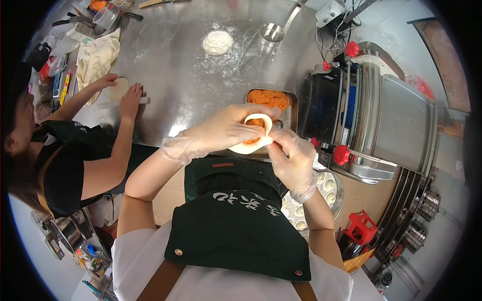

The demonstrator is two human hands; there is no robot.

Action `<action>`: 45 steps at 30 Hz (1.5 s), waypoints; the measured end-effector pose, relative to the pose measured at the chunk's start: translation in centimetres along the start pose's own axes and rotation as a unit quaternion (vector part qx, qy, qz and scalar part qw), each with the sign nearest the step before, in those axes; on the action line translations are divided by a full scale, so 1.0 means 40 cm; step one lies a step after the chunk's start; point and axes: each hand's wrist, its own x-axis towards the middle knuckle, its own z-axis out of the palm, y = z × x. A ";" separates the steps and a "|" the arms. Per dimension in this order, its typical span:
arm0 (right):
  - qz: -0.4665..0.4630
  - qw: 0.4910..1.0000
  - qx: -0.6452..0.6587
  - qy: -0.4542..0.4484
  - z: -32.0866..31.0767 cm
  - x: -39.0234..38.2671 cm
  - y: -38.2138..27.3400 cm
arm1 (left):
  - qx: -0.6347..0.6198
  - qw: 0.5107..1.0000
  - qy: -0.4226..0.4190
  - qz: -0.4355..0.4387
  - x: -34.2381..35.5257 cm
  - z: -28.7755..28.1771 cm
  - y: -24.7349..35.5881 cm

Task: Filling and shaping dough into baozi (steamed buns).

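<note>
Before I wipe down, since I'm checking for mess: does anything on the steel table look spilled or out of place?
Yes: loose white powder is scattered on the steel table around the small bowl, outside its rim, so it looks spilled. Nothing else clearly stands out.

Head-worn view from above, looking steeply down.
The fisheye camera is above the apron, facing forward over it; the left hand and right hand are near, around the middle. The steel table extends farther, toward the top, and edges bend along the round dark rim.
</note>
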 end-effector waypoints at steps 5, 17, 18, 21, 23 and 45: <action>0.033 0.999 0.016 0.033 0.011 0.000 -0.011 | -0.031 0.999 -0.001 -0.022 0.007 -0.005 0.005; 0.044 0.994 0.051 0.089 0.022 -0.010 0.011 | -0.119 0.992 0.037 -0.036 -0.032 -0.022 0.046; 0.054 0.991 0.064 0.105 0.028 -0.010 0.013 | -0.189 0.978 0.080 -0.034 -0.040 -0.014 0.037; 0.055 0.991 0.069 0.098 0.050 -0.011 0.014 | -0.277 0.951 0.132 -0.044 -0.034 0.022 0.020; 0.029 0.995 0.051 0.086 0.057 -0.013 0.023 | -0.359 0.915 0.180 -0.024 -0.018 0.052 -0.015; 0.219 0.964 0.131 0.070 0.062 -0.019 -0.020 | -0.142 0.979 0.101 -0.106 -0.021 0.052 0.000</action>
